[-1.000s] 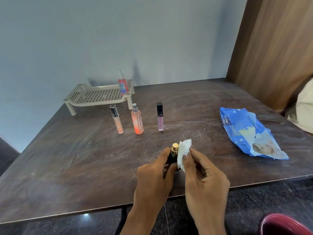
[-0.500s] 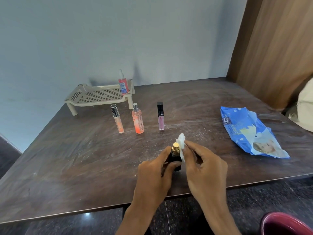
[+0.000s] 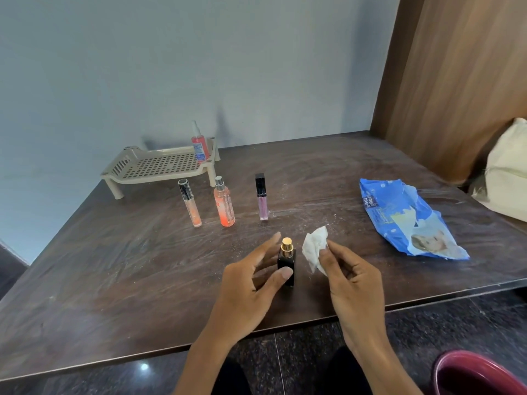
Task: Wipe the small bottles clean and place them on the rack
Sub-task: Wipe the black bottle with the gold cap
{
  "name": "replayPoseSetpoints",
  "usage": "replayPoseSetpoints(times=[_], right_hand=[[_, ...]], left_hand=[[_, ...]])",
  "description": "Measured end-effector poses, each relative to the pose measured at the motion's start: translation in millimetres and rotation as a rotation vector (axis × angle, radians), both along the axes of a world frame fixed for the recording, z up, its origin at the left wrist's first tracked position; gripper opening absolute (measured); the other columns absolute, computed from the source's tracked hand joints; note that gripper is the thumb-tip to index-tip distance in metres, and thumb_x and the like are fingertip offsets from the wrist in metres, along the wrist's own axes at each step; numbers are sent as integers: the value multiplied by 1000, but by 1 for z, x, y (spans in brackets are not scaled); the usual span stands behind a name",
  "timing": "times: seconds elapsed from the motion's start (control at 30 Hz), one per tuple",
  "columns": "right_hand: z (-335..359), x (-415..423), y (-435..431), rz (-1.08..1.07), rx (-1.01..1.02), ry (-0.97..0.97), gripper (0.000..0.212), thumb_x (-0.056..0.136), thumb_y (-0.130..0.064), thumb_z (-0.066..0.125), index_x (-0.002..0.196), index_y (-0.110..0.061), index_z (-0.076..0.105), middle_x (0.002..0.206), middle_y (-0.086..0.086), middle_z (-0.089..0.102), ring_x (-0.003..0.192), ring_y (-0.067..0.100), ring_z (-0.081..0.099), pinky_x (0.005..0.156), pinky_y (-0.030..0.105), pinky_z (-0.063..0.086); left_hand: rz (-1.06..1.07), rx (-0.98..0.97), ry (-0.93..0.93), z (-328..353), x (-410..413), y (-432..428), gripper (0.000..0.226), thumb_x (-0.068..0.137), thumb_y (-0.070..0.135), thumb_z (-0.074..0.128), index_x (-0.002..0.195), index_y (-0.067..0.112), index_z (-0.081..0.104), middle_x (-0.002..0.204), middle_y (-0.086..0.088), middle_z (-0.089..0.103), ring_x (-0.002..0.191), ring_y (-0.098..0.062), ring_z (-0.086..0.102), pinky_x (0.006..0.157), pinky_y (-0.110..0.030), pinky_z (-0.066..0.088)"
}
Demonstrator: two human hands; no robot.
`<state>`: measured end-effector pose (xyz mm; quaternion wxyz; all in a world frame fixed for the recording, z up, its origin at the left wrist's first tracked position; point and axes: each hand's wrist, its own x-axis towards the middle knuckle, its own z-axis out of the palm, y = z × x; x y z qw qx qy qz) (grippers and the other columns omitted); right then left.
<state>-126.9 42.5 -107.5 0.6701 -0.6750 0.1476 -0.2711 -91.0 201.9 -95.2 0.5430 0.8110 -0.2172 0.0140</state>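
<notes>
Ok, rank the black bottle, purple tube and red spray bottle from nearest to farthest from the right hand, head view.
1. black bottle, just left of the right hand, which holds the wipe.
2. purple tube, standing mid-table.
3. red spray bottle, on the rack at the back.

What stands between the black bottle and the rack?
In the head view, the orange spray bottle and the slim tube stand between the black bottle and the rack.
</notes>
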Motion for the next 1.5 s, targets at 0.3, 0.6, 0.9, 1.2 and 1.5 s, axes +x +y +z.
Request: replayPoseSetpoints(times=[0.3, 0.6, 0.9, 1.2, 1.5], right_hand=[[0, -3, 2, -25, -124, -23, 21, 89, -24, 66, 92, -45, 67, 93, -27, 71, 92, -6, 65, 83, 18, 51], [-1, -4, 5, -40, -183, 4, 15, 89, -25, 66, 102, -29, 73, 89, -29, 70, 90, -9, 64, 77, 6, 46], [12, -12, 20, -14, -266, -81, 15, 89, -22, 66, 101, -28, 73, 88, -22, 71, 87, -9, 64, 69, 2, 43], [10, -8, 19, 0, -508, -1, 15, 88, -16, 67, 94, -26, 76, 76, -17, 70, 75, -3, 64, 63, 12, 48], [9, -14, 19, 83, -536, 96, 13, 91, -21, 64, 85, -28, 74, 70, -14, 66, 72, 3, 62, 60, 14, 46]], left_hand=[[366, 124, -226, -7, -14, -16, 36, 73, 47, 81, 103, 33, 67, 87, 25, 70, 83, 7, 70, 75, -24, 62], [164, 130, -149, -3, -4, 2, 32, 85, 33, 75, 116, 38, 65, 97, 27, 71, 94, 11, 68, 81, -27, 61], [141, 115, -167, -4, 0, -3, 33, 86, 28, 75, 114, 42, 67, 90, 42, 66, 94, 21, 62, 78, -3, 48], [105, 157, -289, -14, 5, -4, 36, 93, 27, 67, 126, 41, 62, 92, 53, 59, 92, 17, 65, 78, -1, 46], [101, 140, -301, -15, 5, -4, 39, 92, 28, 61, 124, 50, 56, 92, 49, 62, 87, 15, 67, 76, -3, 48]])
